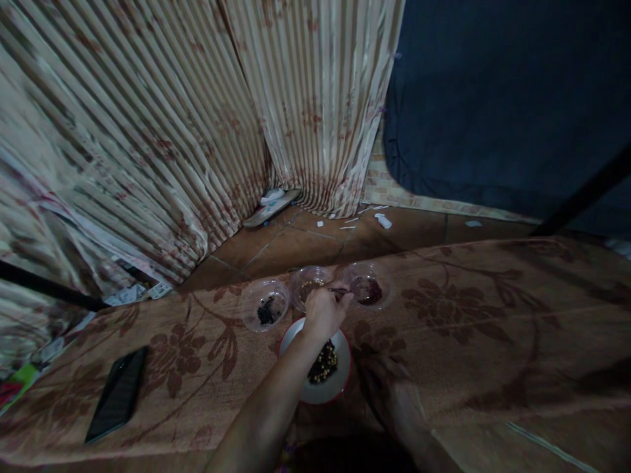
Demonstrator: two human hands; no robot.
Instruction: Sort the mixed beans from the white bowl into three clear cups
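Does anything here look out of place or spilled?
Yes: thin white sticks and a white object lie scattered on the floor near the curtain, like stray litter. I see no clear spill around the red-rimmed bowl.

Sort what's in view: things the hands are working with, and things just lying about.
Likely in use, around the left hand:
bowl, holding mixed bits
left tub, black bits
middle tub, yellow bits
right tub, red bits

Apparently just lying about:
phone, on the cloth
board, on the floor
white scraps, on the floor
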